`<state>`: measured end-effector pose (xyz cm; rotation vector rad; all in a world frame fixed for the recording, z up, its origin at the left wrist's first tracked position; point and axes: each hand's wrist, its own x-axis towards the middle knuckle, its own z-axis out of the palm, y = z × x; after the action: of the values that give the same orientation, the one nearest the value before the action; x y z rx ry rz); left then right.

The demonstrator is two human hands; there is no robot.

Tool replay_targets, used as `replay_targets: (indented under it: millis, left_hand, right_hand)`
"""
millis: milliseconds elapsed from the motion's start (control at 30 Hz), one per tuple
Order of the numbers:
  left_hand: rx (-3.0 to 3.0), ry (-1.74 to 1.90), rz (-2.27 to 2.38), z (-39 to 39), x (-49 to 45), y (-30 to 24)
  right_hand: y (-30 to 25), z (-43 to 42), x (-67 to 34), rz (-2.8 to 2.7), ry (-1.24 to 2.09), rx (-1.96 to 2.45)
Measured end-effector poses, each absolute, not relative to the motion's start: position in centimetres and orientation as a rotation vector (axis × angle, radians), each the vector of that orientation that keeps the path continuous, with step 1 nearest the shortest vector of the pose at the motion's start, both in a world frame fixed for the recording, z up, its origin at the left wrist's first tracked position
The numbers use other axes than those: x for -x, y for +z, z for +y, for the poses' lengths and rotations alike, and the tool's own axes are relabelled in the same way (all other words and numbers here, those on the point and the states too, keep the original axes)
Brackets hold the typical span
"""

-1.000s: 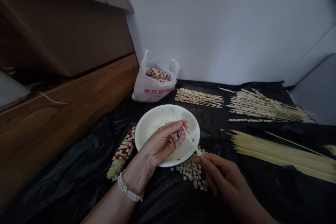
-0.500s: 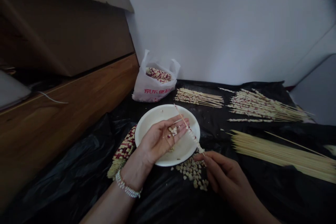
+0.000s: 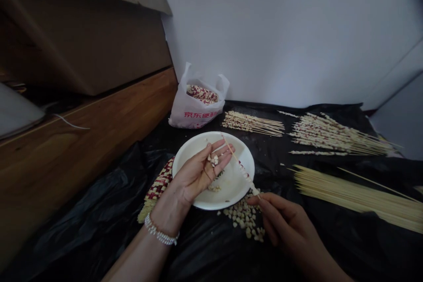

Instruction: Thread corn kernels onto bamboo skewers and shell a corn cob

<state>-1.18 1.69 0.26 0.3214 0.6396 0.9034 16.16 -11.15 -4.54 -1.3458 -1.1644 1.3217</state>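
My left hand (image 3: pixel 196 174) is palm up over the white bowl (image 3: pixel 246 180), its fingers slightly curled and cradling several pale corn kernels (image 3: pixel 213 159). Between the thumb and fingers of my right hand (image 3: pixel 280 216) is pinched a bamboo skewer (image 3: pixel 245 172), held slanting with its tip up and left. Pale and dark red kernels are threaded along its lower part; the upper part is bare and crosses in front of my left fingertips. A few kernels lie in the bowl. Behind my left wrist, a red-and-yellow corn cob (image 3: pixel 158 185) is partly hidden.
Loose kernels (image 3: pixel 246 216) lie on black plastic sheeting (image 3: pixel 211 251). Threaded skewers form a small pile (image 3: pixel 251 123) and a larger pile (image 3: pixel 327 134); bare bamboo skewers (image 3: pixel 357 196) lie at right. A white plastic bag (image 3: pixel 194 114) holds cobs. Cardboard (image 3: pixel 99 31) rises at left.
My left fingers have curled a little, and the kernels sit slightly farther left and higher. The skewer stays in my right hand. The whole view has shifted slightly.
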Motion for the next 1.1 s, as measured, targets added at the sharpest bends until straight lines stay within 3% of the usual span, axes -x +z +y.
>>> replay_targets:
  millis: [333,800,1100]
  left_hand:
    - [-0.266,0.931,0.805,1.68,1.29,0.15]
    - [-0.286,0.884,0.588,1.92,1.82,-0.42]
    - [-0.251,0.949,0.694,2.11,1.76,0.21]
  right_hand:
    - [-4.15,-11.0,-16.14,-1.196,1.313,1.364]
    - [-4.24,-11.18,-15.98,-1.195,1.328,1.355]
    - [-4.18,-11.24,-15.93,-1.195,1.324,1.38]
